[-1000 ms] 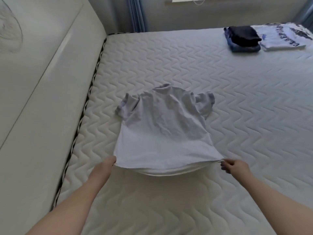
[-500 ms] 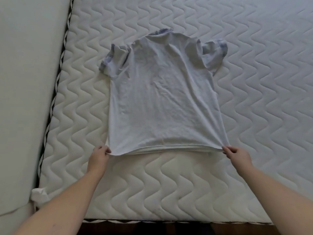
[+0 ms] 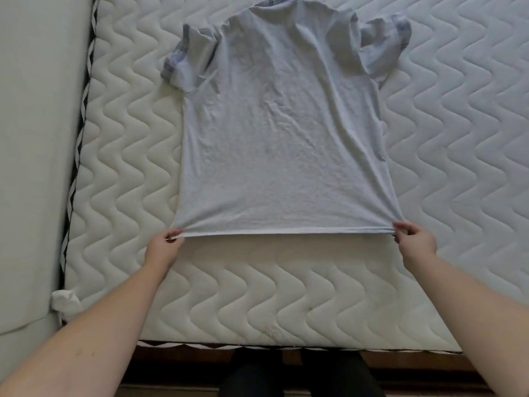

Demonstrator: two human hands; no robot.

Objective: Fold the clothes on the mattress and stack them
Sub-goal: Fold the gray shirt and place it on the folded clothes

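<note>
Left hand (image 3: 163, 245) pinching the hem's left corner, right hand (image 3: 414, 238) pinching the right corner, pale grey T-shirt (image 3: 283, 133) spread flat, collar away, near the quilted mattress's (image 3: 286, 296) front edge, toward its left side

1. You're in a home bedroom: a bare quilted mattress (image 3: 286, 296) fills your view.
2. A padded bed frame (image 3: 34, 167) runs along its left edge.
3. A shirt (image 3: 283, 133) lies spread on it.
4. Dark wood floor (image 3: 183, 368) shows below the mattress edge.
</note>
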